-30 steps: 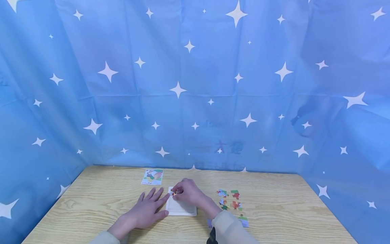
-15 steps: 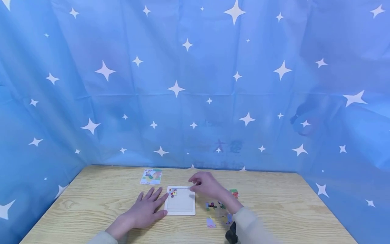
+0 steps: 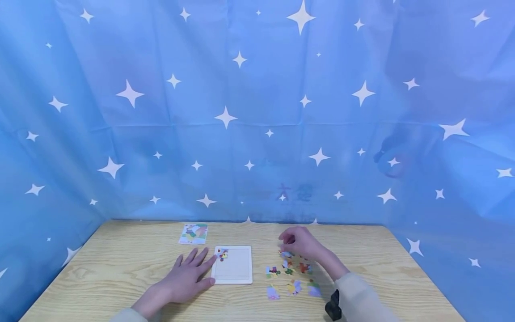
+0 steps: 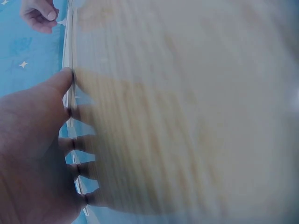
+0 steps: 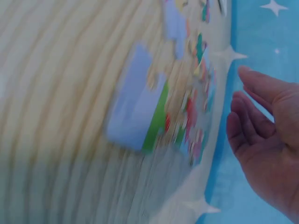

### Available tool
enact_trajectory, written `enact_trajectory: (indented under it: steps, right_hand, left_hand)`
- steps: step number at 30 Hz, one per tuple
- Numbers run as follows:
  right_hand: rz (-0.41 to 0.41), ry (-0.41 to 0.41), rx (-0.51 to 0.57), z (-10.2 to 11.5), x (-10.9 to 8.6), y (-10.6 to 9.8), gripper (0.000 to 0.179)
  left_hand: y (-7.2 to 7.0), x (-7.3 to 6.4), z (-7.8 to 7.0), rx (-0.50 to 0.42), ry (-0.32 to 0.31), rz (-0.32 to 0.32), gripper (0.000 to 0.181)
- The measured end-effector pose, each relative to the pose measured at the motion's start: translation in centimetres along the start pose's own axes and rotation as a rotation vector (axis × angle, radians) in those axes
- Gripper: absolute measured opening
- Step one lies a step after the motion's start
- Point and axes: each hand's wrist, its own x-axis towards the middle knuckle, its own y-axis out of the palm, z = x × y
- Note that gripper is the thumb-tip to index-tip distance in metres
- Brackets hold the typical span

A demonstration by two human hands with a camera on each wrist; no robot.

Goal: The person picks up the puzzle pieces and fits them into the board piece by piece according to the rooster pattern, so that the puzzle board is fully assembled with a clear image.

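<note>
My left hand [image 3: 183, 279] lies palm down on the table with fingers spread, its index finger and thumb at the left edge of a white square puzzle tray [image 3: 249, 266]. Inside the tray, one colourful puzzle piece [image 3: 222, 254] sits in the far left corner. Over the far end of the loose puzzle pieces hovers my right hand [image 3: 301, 243], fingers loosely bent. In the right wrist view that hand [image 5: 271, 130] shows thumb and fingers apart, nothing between them. A lavender and green piece [image 5: 138, 105] lies close to that camera.
Several loose puzzle pieces [image 3: 273, 293] are spread in rough rows right of the tray. A picture card [image 3: 193, 234] lies behind the left hand near the table's back edge. A blue curtain [image 3: 257, 112] with white stars hangs behind the wooden table [image 3: 386, 268].
My right hand has left the piece in the tray's corner and moved right, over the loose pieces. The left hand stays at the tray's edge; the view has shifted slightly.
</note>
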Motion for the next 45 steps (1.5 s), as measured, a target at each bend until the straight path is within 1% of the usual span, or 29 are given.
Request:
enact_trajectory:
  steps: [3, 6, 9, 14, 18, 35, 39, 45]
  right_hand:
    - [0.009, -0.004, -0.017, -0.3, -0.5, -0.3, 0.019]
    - [0.018, 0.002, -0.019, -0.4, -0.9, -0.4, 0.019]
    - [0.023, 0.01, -0.021, -0.6, -1.2, -0.5, 0.021]
    - [0.035, 0.045, -0.028, -1.1, -1.5, -0.4, 0.025]
    - [0.042, 0.051, -0.028, -1.6, -1.6, -0.2, 0.025]
    - [0.055, 0.054, -0.077, -1.2, -1.3, 0.0, 0.026]
    - [0.061, 0.042, -0.065, -1.3, -1.3, 0.1, 0.026]
    - [0.062, 0.038, -0.013, -1.3, -1.3, 0.3, 0.021]
  left_hand:
    - [0.3, 0.1, 0.5, -0.004, -0.005, -0.008, 0.073]
    - [0.3, 0.1, 0.5, -0.006, -0.005, -0.009, 0.073]
    - [-0.1, -0.1, 0.0, -0.012, -0.005, 0.0, 0.071]
    - [-1.0, -0.4, -1.0, -0.031, -0.019, 0.03, 0.069]
    - [-1.2, -0.5, -1.5, -0.035, -0.032, 0.045, 0.068]
    - [-1.1, -0.4, -1.3, -0.002, -0.028, 0.043, 0.069]
    - [-1.0, -0.4, -1.3, -0.008, -0.029, 0.044, 0.069]
    - [-1.1, -0.4, -1.4, -0.009, -0.025, 0.039, 0.069]
